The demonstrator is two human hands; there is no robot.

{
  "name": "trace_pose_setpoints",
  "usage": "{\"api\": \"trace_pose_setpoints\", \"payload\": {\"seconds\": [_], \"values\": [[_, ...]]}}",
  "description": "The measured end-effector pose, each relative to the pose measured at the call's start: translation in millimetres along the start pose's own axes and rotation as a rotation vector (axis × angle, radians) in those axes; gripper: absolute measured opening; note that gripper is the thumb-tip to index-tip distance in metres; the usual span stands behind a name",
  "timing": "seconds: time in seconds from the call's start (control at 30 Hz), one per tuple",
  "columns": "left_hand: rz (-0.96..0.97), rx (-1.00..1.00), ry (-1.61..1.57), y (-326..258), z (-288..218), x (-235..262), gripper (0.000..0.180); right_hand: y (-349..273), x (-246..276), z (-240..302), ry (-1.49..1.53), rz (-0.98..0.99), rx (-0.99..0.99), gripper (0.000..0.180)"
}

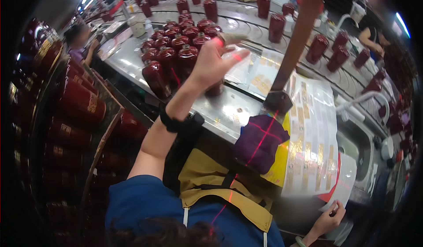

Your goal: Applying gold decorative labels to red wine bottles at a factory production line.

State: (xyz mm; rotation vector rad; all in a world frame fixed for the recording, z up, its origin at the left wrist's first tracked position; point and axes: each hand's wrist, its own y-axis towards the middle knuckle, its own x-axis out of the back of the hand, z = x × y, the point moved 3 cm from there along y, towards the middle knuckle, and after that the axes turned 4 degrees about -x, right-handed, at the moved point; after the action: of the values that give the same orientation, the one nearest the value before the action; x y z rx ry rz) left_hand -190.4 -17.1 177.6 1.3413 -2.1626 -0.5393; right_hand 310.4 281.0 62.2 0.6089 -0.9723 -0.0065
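Note:
My left hand (210,64) is raised in front of a cluster of glossy dark red bottles (166,57) on the metal table. Its fingers and thumb are apart, with nothing visible between them; the fingertips are blurred. White and transparent sheets with gold patterns (264,72) lie just beyond it. At the lower right, my right hand (329,220) pinches the near edge of a white sheet (346,183). This sheet is beside a larger spread of white strips with gold decals (306,145). A yellow sheet (278,170) shows under that spread.
A brown post (302,35) rises before me, a dark purple cloth (260,143) at its foot. Red bottles stand along a curved conveyor (246,20). A sink (352,145) with a white tap is at right. Stacked red bottles (83,97) fill the left. Two people sit across, left and right.

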Motion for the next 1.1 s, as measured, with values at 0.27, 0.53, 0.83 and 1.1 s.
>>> {"api": "trace_pose_setpoints", "payload": {"seconds": [0.27, 0.53, 0.83, 1.1], "values": [[-0.334, 0.409, 1.308, 98, 101, 284, 0.042, 36, -59, 145, 0.425, 0.142, 0.319, 0.005], [-0.245, 0.54, 1.563, 46, 158, 346, 0.026, 22, -87, 127, 0.355, 0.147, 0.405, 0.008], [0.018, 0.684, 1.504, 58, 218, 400, 0.032, 13, -98, 128, 0.357, 0.172, 0.268, 0.011], [-0.332, 0.107, 1.706, 165, 59, 358, 0.023, 2, -97, 172, 0.24, 0.239, 0.416, 0.006]]}}
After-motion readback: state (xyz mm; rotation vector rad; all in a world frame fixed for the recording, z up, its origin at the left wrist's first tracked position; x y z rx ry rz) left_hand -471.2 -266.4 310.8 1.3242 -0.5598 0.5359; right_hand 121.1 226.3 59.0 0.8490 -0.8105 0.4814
